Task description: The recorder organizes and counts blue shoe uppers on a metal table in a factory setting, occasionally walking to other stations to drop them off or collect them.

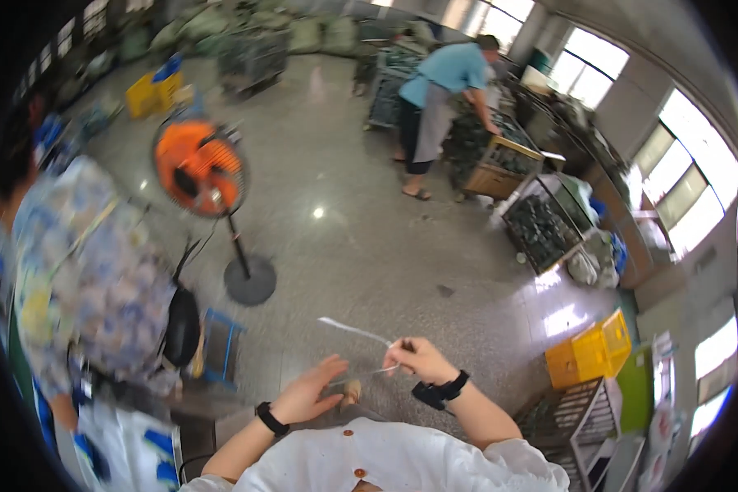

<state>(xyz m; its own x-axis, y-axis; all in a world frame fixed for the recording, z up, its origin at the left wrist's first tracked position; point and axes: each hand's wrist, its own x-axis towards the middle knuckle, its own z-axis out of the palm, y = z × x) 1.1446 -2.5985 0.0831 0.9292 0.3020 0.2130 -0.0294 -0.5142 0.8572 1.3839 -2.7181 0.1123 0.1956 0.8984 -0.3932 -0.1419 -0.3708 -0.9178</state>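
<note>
My right hand [421, 361] pinches a thin white strip [354, 330] between thumb and fingers. One part of the strip sticks out to the upper left of that hand. A thinner part runs down toward my left hand [309, 390], whose fingers are stretched out and whose thumb stands apart. Whether the strip touches the left hand is hard to make out. Each wrist wears a black band.
To the left, a person in a flowered top [98, 262] sits beside an orange standing fan [201, 168]. Another person in a blue shirt [447, 74] leans over a loaded cart [500, 156]. On the right are a yellow crate [586, 348] and a slatted rack [578, 414].
</note>
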